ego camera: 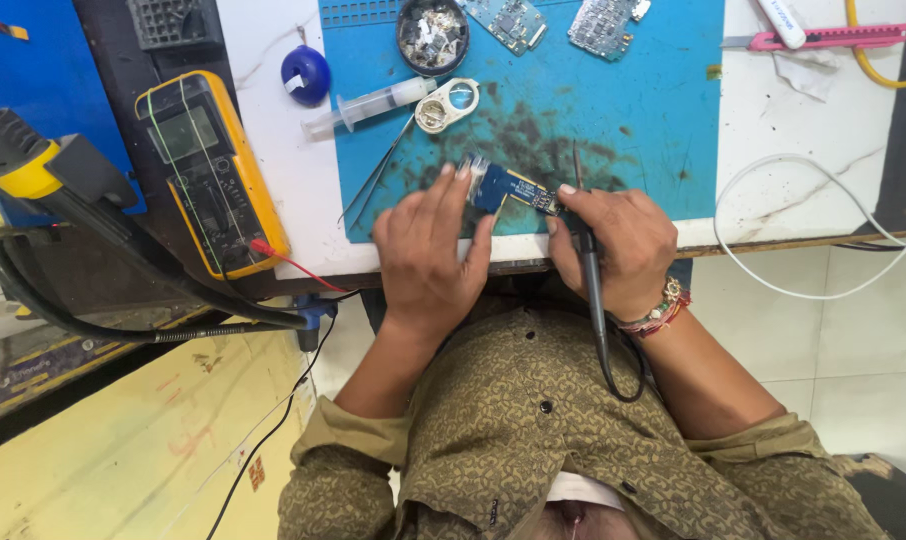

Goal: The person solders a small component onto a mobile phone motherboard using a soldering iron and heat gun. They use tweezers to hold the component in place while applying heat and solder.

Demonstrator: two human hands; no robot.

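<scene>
Fingers of my left hand [428, 250] press the blue circuit board [513, 188] flat so my right hand [613, 250], clamped on the soldering iron [585, 240], works steady.

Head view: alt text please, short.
A person's left hand steadies a small blue circuit board on a stained blue work mat while the right hand holds a soldering iron to it. A yellow multimeter sits left.
</scene>
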